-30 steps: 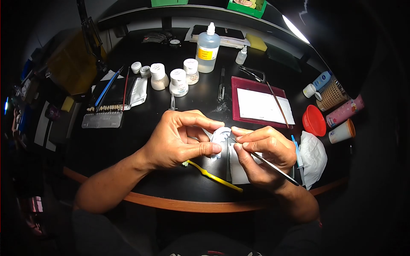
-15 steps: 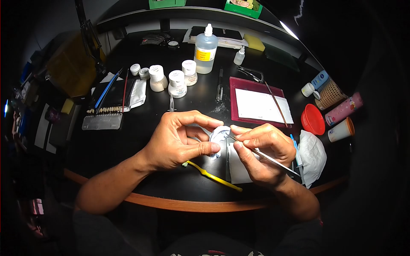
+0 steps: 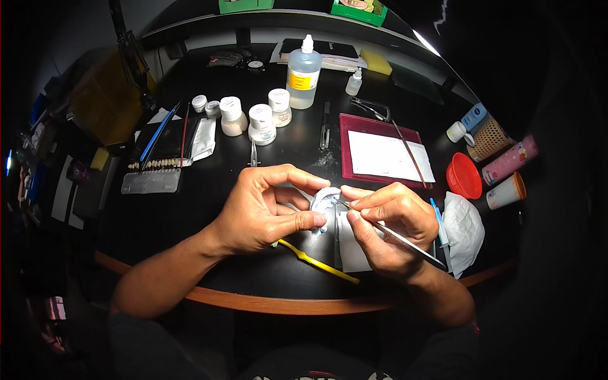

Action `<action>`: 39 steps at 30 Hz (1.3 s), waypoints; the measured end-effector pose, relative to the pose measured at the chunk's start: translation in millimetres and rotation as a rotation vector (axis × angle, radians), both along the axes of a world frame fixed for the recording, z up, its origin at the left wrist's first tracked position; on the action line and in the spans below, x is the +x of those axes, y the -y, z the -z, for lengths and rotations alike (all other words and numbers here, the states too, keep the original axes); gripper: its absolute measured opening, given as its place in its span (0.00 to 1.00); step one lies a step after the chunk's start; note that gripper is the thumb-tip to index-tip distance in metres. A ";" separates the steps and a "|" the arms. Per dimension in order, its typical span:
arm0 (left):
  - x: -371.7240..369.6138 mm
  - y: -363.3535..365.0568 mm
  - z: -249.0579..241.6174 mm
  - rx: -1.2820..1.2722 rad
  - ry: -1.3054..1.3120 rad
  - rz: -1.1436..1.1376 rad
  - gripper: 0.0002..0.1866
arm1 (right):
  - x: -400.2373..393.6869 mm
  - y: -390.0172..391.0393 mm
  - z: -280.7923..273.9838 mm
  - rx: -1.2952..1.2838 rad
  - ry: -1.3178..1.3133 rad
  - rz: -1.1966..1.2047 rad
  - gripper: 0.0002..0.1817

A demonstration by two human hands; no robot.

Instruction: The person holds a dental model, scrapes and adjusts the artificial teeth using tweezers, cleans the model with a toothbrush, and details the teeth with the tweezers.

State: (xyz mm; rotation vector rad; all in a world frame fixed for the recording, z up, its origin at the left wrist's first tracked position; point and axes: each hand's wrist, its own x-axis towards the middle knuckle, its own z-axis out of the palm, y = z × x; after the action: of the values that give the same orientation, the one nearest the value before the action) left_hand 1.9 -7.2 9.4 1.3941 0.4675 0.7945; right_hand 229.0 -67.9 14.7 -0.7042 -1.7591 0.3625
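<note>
Between thumb and fingertips, my left hand [image 3: 266,206] grips a small pale blue-white dental cast [image 3: 323,201] above the desk. My right hand [image 3: 398,225] holds a thin brush-like tool [image 3: 408,242] in a pen grip, its shaft silver with a dark end. The tool's tip is at the cast's right side; whether it touches cannot be made out. Below the hands lie a yellow-handled tool [image 3: 315,261] and a white sheet [image 3: 354,250], partly covered by my right hand.
Left on the desk are a tooth shade guide [image 3: 151,182], white-capped powder jars [image 3: 261,126] and tweezers [image 3: 254,155]. A large clear bottle [image 3: 304,79] stands behind. Rightward are a maroon tray [image 3: 346,155], red bowl [image 3: 464,177], paper cup [image 3: 506,192] and crumpled tissue [image 3: 462,231].
The hands stay nearly in place, with the tool still at the cast. The whole view shifts very slightly.
</note>
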 end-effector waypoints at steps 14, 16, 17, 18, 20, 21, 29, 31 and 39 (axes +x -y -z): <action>0.2 2.0 -2.7 0.006 -0.014 -0.012 0.22 | -3.5 0.2 -0.6 0.020 0.003 0.030 0.09; 0.5 2.5 -3.1 0.002 -0.017 -0.014 0.22 | -4.3 0.5 -0.5 0.016 -0.006 0.038 0.09; 0.6 2.7 -3.1 0.000 -0.018 -0.015 0.22 | -4.5 0.7 -0.3 0.014 -0.011 0.041 0.09; 0.6 2.6 -3.3 -0.003 -0.017 -0.013 0.22 | -4.5 0.7 -0.7 0.014 -0.006 0.042 0.09; 0.4 2.7 -3.5 -0.010 -0.015 -0.012 0.22 | -4.5 0.7 -1.9 0.012 0.003 0.042 0.09; 0.5 2.8 -3.0 -0.004 -0.014 -0.013 0.22 | -4.5 0.8 -1.6 0.013 0.006 0.044 0.09; 0.3 2.2 1.6 -0.009 0.006 -0.019 0.22 | -1.7 -2.6 1.8 -0.004 -0.019 0.020 0.08; -0.3 1.8 2.3 -0.014 0.010 -0.012 0.22 | -1.3 -2.2 5.2 -0.045 -0.074 0.000 0.08; 0.1 1.9 1.8 -0.033 0.028 -0.005 0.22 | 0.0 -1.6 6.3 -0.093 -0.142 -0.036 0.08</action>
State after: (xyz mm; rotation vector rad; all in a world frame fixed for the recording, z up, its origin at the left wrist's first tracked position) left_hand 2.0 -9.1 7.7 1.3495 0.4601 0.8059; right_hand 229.0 -66.3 8.3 -0.6971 -1.6300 0.5096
